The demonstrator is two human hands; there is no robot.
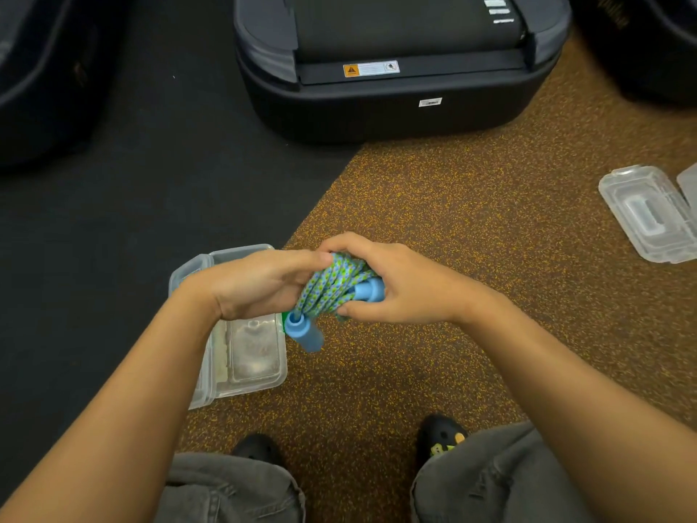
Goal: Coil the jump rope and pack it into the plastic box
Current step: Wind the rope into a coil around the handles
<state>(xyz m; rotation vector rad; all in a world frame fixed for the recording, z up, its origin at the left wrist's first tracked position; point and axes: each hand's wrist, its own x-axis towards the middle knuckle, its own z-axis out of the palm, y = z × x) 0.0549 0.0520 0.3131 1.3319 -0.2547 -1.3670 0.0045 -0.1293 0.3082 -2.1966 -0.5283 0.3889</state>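
Head view
Left hand [260,283]: closed around the left side of the jump rope bundle, fingers wrapped behind the coils, thumb side up.
Right hand [392,285]: closed around the right side of the same bundle, fingers curled over the top of the coils, thumb tucked under them.
Jump rope [332,286]: blue-and-green braided cord wound into a tight bundle, held between the two hands above the floor.
Lower handle [303,332]: light blue, sticking out below the bundle, just under the left hand, pointing down and right.
Upper handle [367,290]: light blue, lying against the right palm, partly covered by the cord.
Plastic box [245,352]: clear, on the floor under and just below the left hand; whether it is lidded I cannot tell. A green bit shows at its right edge beside the lower handle.
Second clear container [648,213]: lying on the floor well to the right of the right hand, beyond it.
Floor [471,228]: brown speckled mat beneath both hands; black mat to the left of the left hand.
Treadmill [396,62]: dark, well beyond both hands.
Shoes [441,439]: black, below the hands, between grey trouser legs.
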